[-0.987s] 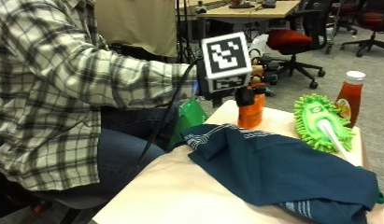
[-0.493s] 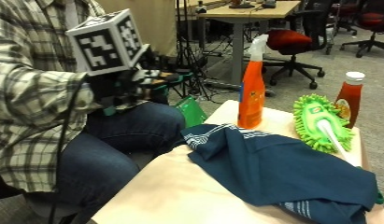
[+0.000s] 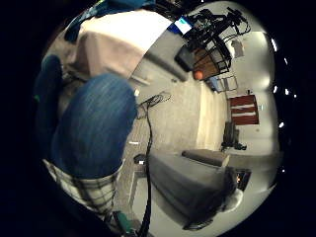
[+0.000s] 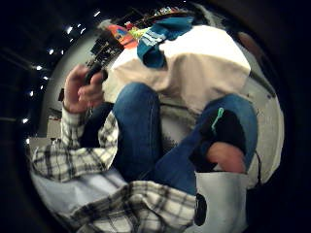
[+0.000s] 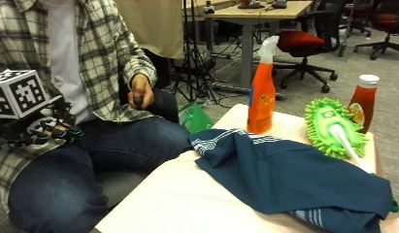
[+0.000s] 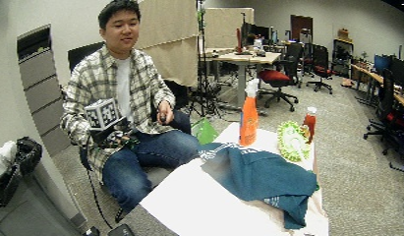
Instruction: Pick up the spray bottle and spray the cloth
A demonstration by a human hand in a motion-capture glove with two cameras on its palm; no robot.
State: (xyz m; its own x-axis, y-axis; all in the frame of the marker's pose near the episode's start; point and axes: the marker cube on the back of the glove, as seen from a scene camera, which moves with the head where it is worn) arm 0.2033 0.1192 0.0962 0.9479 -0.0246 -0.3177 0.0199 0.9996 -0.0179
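An orange spray bottle (image 5: 261, 92) with a white trigger head stands upright at the far side of the table (image 5: 186, 199). A dark blue cloth (image 5: 290, 174) lies crumpled in front of it, reaching to the table's right edge. My gloved right hand (image 5: 52, 131) is off the table, down beside the seated person's thigh, far left of the bottle, fingers loosely curled and holding nothing. The wide view shows the same: hand (image 6: 113, 137), bottle (image 6: 248, 118), cloth (image 6: 260, 174). The thumb side palm view looks over jeans toward the cloth (image 4: 160, 34).
A green fluffy duster (image 5: 335, 126) and a red sauce bottle (image 5: 364, 99) stand right of the spray bottle. The bare left hand (image 5: 140, 92) holds a small black object above the lap. A green bag (image 5: 196, 119) sits by the table's near corner. Desks and office chairs stand behind.
My right hand was at the spray bottle a second ago, let it go, and has drawn back and down to the person's side. The bottle stays upright on the table.
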